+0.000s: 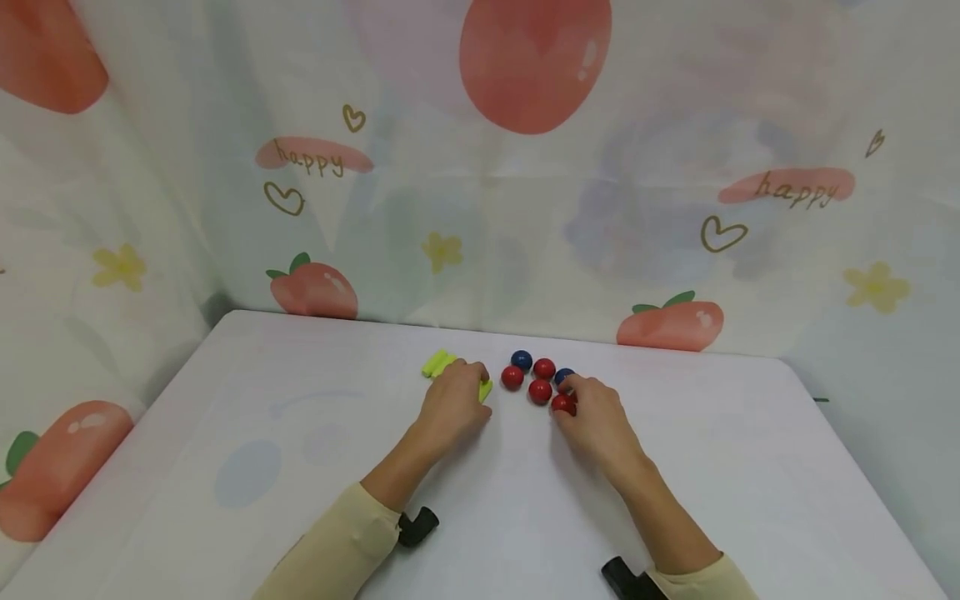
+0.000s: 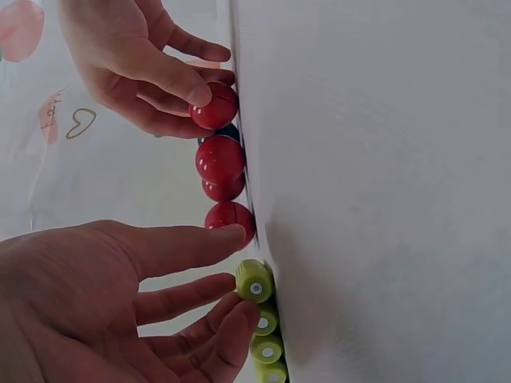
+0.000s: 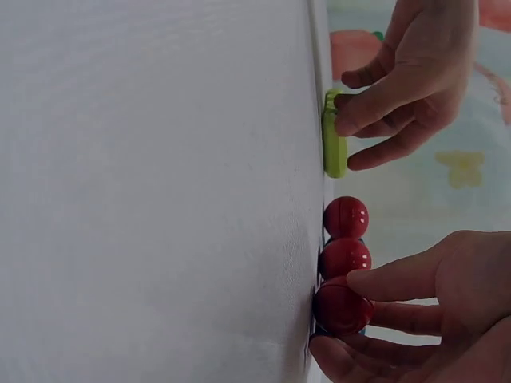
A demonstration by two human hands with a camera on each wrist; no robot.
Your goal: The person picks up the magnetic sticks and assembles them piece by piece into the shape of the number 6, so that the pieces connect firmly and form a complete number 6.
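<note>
My left hand [image 1: 453, 402] is over a row of lime-green sticks [image 1: 435, 363] on the white table. Its fingers reach the nearest green stick [image 2: 255, 281], while the thumb is apart from that stick in the left wrist view. My right hand [image 1: 596, 417] holds a red ball [image 3: 343, 306] between thumb and fingers, at the near right of a cluster. Beside it are more red balls [image 1: 540, 392] and two dark blue balls [image 1: 521, 360], one partly covered by the right fingers. The left hand hides part of the green row.
The white table [image 1: 322, 467] ends at a back edge just behind the balls and sticks. A patterned cloth [image 1: 487, 208] with fruit and "happy" prints hangs behind and at the sides. Dark camera mounts [image 1: 417, 527] sit at both wrists.
</note>
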